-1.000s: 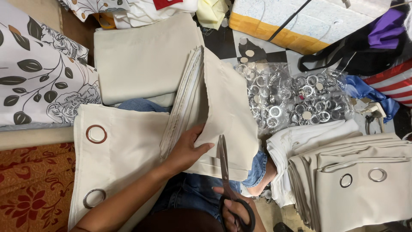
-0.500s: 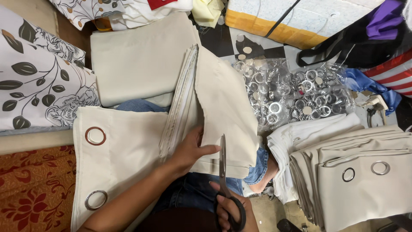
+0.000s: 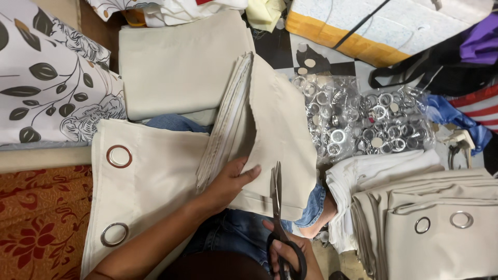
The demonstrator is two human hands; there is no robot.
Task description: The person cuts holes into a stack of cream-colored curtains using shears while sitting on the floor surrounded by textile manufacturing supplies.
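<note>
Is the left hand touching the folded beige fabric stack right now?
Touching. The head view shows the left hand lying flat on the folded beige fabric stack, fingers spread on its lower edge with no gap. The right hand holds scissors.

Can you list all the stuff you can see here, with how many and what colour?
folded cloth stack: one, beige, centre, on the lap
scissors: one pair, black handles, blades shut, pointing up over the stack's lower edge
curtain panel: one, beige, left, with two metal rings
folded cloth: one, beige, top centre
bags of rings: about two clear bags, silver rings, upper right
curtain pile: one pile, beige, lower right, two rings showing
white cloth: one, white, beside the pile
leaf-print fabric: one, white and black, left
red floral fabric: one, lower left
jeans: blue, bottom centre
left hand: pressing on the stack
right hand: fingers in the scissors handles
</note>
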